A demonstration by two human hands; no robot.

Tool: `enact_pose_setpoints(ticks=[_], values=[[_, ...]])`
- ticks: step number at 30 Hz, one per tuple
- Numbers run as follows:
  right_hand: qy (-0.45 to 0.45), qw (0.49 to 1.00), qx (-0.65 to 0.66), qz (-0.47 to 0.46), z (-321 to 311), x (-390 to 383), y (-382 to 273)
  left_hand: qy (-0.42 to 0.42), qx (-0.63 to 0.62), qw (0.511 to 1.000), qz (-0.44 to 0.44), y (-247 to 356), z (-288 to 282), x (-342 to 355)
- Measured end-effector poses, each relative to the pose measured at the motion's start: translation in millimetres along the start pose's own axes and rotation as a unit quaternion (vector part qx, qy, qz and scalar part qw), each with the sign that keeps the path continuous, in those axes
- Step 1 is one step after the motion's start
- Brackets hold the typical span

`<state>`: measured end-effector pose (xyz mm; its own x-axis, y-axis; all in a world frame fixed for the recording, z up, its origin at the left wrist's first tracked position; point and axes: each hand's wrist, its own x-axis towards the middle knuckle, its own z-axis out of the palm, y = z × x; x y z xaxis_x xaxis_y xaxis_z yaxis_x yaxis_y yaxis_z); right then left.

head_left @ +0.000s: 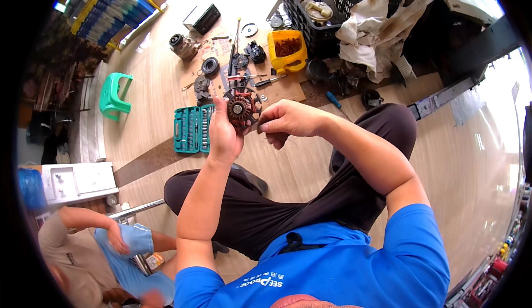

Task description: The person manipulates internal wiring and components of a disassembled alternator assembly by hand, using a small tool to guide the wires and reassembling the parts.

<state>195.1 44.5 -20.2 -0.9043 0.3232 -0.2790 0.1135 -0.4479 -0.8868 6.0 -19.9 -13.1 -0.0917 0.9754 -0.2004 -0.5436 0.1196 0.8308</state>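
My left hand (224,133) grips a round motor part (239,108) by its left and lower edge, above the floor between my knees. The part has a dark outer rim, copper-coloured segments and a pale metal hub in its middle. Close to its right edge is my right hand (285,121), with thumb and fingertips pinched together. What lies between those fingertips, if anything, is too small to make out. Just past my left hand lies an open green socket set case (187,129). Beyond the part, a screwdriver (270,81) with a dark handle rests on the cardboard.
Loose machine parts, including a black pulley (210,66), lie on cardboard beside a yellow cut-open jug (288,53). A black crate (318,31) stands far right. To the left are a green stool (115,96) and a seated person (100,247). A blue-handled screwdriver (333,99) lies right.
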Motion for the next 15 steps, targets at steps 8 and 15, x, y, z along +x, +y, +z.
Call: enact_pose_setpoints(ticks=[8,15], values=[[0.213,0.975,0.038,-0.053,-24,-11,-18,-0.042,0.044,0.996,-0.068,15,2,-2],[0.020,0.986,-0.124,-0.107,-14,-41,-44,0.066,0.116,0.991,-0.008,16,-6,3]])
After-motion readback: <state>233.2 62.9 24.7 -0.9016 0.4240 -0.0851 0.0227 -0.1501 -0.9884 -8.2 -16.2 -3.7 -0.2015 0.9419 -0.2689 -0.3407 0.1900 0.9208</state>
